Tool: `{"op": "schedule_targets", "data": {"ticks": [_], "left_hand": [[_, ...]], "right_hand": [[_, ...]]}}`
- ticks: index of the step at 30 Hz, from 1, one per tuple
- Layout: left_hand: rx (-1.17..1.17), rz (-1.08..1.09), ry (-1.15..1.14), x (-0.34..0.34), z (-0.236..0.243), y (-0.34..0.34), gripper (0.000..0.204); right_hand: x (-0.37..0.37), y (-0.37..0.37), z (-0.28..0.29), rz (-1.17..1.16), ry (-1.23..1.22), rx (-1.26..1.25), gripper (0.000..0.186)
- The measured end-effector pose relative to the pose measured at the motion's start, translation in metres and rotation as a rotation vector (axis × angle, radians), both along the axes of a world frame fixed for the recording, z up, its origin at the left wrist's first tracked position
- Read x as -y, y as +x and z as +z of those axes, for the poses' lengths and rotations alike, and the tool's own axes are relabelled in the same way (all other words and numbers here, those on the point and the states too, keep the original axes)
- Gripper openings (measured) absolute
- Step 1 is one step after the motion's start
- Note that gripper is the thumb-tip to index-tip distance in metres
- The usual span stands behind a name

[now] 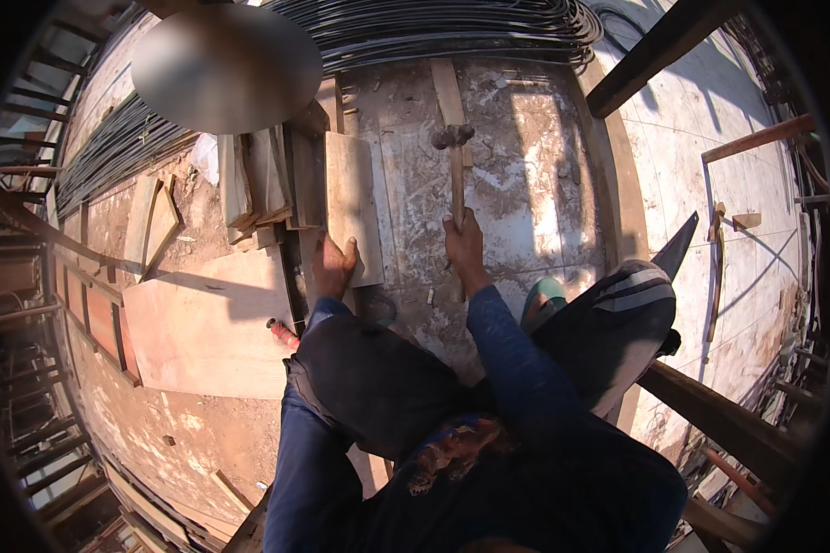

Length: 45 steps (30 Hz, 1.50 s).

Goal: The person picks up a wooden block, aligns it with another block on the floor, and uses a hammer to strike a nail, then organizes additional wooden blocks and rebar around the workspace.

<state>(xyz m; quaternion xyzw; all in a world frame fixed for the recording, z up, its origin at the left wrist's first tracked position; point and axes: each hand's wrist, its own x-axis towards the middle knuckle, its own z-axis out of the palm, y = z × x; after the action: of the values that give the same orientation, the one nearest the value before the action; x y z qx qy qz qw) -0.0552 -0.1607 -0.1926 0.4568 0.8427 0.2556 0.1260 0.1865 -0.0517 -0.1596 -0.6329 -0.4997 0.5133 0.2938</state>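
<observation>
My left hand [335, 263] is closed on the near end of a pale wooden board [349, 180] lying lengthwise just left of centre. My right hand [463, 244] grips the long wooden handle of a hammer [452, 137], whose dark metal head points away from me over the dusty floor. Just left of the board stands a stack of short planks [254, 184]. A broad plywood sheet [194, 341] lies to the left, with a red-handled object [282, 335] at its edge. A green sandal [541, 300] shows beside my right forearm.
Long bundles of black rods [452, 28] lie across the back and along the left. Dark timber posts [627, 78] rise at the right, near a pale tiled surface [673, 175] with loose wood pieces [747, 219]. Another low timber post [710, 415] slants at the lower right.
</observation>
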Motion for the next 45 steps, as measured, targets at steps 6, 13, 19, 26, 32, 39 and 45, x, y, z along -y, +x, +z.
{"op": "schedule_targets", "data": {"ticks": [6, 13, 19, 26, 32, 39, 45], "left_hand": [[-0.020, 0.011, -0.061, -0.020, 0.020, 0.014, 0.046], [0.099, 0.021, 0.005, -0.007, -0.034, -0.011, 0.057], [0.216, -0.044, 0.031, -0.014, -0.033, -0.010, 0.065], [0.210, -0.064, 0.059, -0.013, -0.044, -0.015, 0.064], [0.299, -0.099, 0.135, -0.011, -0.045, -0.019, 0.063], [0.155, -0.091, 0.048, -0.011, -0.033, -0.008, 0.046], [0.148, -0.106, 0.086, -0.008, -0.031, -0.006, 0.045]], "right_hand": [[0.054, -0.031, -0.020, 0.301, 0.133, 0.118, 0.033], [0.079, -0.063, -0.003, 0.367, 0.072, 0.075, 0.033], [0.068, -0.064, -0.002, 0.380, 0.113, 0.023, 0.034], [0.067, -0.060, 0.007, 0.416, 0.076, 0.090, 0.036], [0.063, -0.065, 0.003, 0.427, 0.079, 0.104, 0.036], [0.026, -0.048, 0.036, 0.275, 0.115, 0.072, 0.032], [-0.015, -0.046, 0.108, -0.083, 0.393, -0.057, 0.026]]}}
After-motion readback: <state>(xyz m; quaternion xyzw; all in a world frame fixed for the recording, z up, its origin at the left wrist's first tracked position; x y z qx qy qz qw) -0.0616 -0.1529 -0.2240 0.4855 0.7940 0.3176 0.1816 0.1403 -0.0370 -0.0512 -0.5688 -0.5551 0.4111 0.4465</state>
